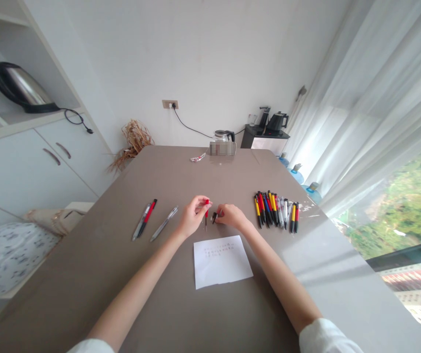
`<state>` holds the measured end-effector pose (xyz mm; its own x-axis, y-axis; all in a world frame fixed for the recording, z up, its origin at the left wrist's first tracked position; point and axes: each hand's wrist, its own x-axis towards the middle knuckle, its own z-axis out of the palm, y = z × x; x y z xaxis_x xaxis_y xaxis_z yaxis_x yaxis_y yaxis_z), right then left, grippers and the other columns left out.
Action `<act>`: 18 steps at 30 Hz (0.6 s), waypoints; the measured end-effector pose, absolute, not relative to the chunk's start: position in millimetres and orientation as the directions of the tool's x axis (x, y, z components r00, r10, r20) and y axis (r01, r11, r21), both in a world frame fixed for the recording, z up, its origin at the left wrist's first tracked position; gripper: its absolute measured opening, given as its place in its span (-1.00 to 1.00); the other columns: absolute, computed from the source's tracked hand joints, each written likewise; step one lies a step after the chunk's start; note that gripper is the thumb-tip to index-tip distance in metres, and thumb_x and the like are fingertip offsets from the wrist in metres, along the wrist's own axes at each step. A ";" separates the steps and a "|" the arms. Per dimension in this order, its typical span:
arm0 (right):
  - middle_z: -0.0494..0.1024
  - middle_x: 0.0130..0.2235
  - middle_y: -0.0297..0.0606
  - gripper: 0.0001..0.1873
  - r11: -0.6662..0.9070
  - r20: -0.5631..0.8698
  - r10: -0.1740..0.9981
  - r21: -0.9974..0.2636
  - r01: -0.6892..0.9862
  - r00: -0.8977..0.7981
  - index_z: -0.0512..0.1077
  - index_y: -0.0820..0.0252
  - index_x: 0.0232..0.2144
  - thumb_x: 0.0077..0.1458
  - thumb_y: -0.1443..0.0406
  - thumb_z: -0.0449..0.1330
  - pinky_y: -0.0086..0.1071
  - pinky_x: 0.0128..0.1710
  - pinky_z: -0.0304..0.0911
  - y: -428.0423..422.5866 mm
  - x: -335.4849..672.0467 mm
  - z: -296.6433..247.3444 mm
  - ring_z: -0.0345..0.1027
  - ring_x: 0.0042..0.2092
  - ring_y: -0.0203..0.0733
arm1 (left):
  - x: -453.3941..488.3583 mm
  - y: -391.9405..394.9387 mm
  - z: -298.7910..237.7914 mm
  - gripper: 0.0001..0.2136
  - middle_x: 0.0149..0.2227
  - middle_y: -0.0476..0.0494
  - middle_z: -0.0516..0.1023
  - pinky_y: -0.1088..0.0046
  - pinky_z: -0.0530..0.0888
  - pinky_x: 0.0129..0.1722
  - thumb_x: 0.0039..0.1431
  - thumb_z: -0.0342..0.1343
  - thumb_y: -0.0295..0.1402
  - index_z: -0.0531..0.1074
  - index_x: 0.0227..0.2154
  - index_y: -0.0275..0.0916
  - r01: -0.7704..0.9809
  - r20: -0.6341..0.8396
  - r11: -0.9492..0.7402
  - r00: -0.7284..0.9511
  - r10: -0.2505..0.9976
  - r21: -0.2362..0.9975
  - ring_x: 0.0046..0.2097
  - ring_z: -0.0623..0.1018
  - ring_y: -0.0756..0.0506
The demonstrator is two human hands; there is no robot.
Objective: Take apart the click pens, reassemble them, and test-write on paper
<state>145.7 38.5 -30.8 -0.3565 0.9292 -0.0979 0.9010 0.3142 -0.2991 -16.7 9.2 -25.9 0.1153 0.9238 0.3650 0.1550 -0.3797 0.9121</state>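
My left hand (192, 214) pinches a thin pen part with a red end (206, 212), held upright just above the brown table (103, 255). My right hand (231, 215) is closed on a small black pen piece (214, 217) a little to the right of it. The two hands almost touch. A white sheet of paper (220, 261) with a few lines of handwriting lies just in front of them. A row of several pens (275, 210) in red, yellow, blue, black and white lies to the right of my right hand. Three pens (152, 220) lie to the left of my left hand.
At the table's far edge stand a glass jug (223, 135) and a small blurred box (222, 148), with a small wrapper (197, 158) beside them. A kettle set (271, 122) sits on a side stand. White cabinets are at the left, curtains and a window at the right.
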 end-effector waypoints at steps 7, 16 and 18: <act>0.46 -0.29 -0.25 -0.73 0.317 -0.089 0.932 -0.269 0.909 -0.351 0.39 0.17 -0.31 -0.11 0.20 0.10 -0.47 -0.43 0.09 36.2 144.6 -28.2 0.31 -0.30 -0.24 | -18.4 9.0 -27.6 -0.78 -0.25 -0.19 0.46 0.35 0.40 -0.18 0.04 -0.01 -0.27 0.25 -0.26 -0.26 0.133 0.344 -0.354 0.092 0.935 0.926 -0.18 0.47 -0.05; 0.48 -0.36 -0.14 -0.71 0.276 -0.109 0.947 -0.209 0.938 -0.303 0.42 0.21 -0.40 0.03 0.20 -0.04 -0.43 -0.42 0.10 32.7 141.7 -22.0 0.34 -0.32 -0.18 | -16.1 4.1 -23.2 -0.74 -0.22 -0.21 0.48 0.30 0.39 -0.12 0.01 0.03 -0.28 0.29 -0.23 -0.27 0.091 0.304 -0.316 0.125 0.944 0.944 -0.16 0.47 -0.06; 0.48 -0.36 -0.12 -0.72 0.255 -0.089 0.957 -0.205 0.945 -0.277 0.42 0.22 -0.40 0.04 0.25 -0.06 -0.43 -0.41 0.09 32.5 141.7 -19.5 0.34 -0.32 -0.19 | -16.0 2.5 -22.0 -0.71 -0.20 -0.22 0.48 0.29 0.38 -0.09 -0.01 0.04 -0.28 0.30 -0.21 -0.28 0.102 0.292 -0.307 0.135 0.947 0.946 -0.14 0.46 -0.07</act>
